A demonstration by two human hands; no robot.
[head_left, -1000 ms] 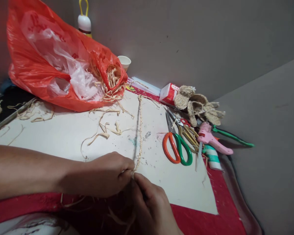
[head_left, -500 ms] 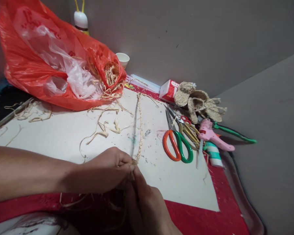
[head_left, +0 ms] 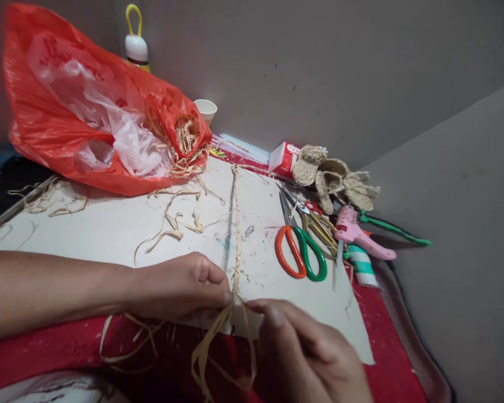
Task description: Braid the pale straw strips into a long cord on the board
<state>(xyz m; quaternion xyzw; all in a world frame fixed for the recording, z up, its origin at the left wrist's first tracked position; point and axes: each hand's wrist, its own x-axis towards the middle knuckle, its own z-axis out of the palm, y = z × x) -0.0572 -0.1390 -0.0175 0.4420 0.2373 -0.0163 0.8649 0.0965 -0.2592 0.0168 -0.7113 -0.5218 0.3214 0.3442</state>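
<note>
A thin braid of pale raffia (head_left: 237,240) runs from the far edge of the white board toward me. My left hand (head_left: 189,288) pinches its near end between thumb and forefinger. Below that pinch, loose raffia strands (head_left: 205,350) hang in loops over the red cloth. My right hand (head_left: 306,347) is just right of the braid's end, forefinger reaching to the strands and thumb bent beside it. No strand shows between those fingers, though the curled ones are partly hidden.
The white board (head_left: 319,319) carries raffia scraps (head_left: 174,232) and orange-and-green-handled scissors (head_left: 296,252). Right of them lie gold-handled scissors (head_left: 319,229), a pink glue gun (head_left: 357,232) and woven pieces (head_left: 331,176). A red plastic bag (head_left: 96,123) with raffia stands left, near a paper cup (head_left: 205,109).
My right hand has let go of the braid's end and moved right. The loose strands now hang in view below it. My left hand keeps its pinch, a little lower in the picture.
</note>
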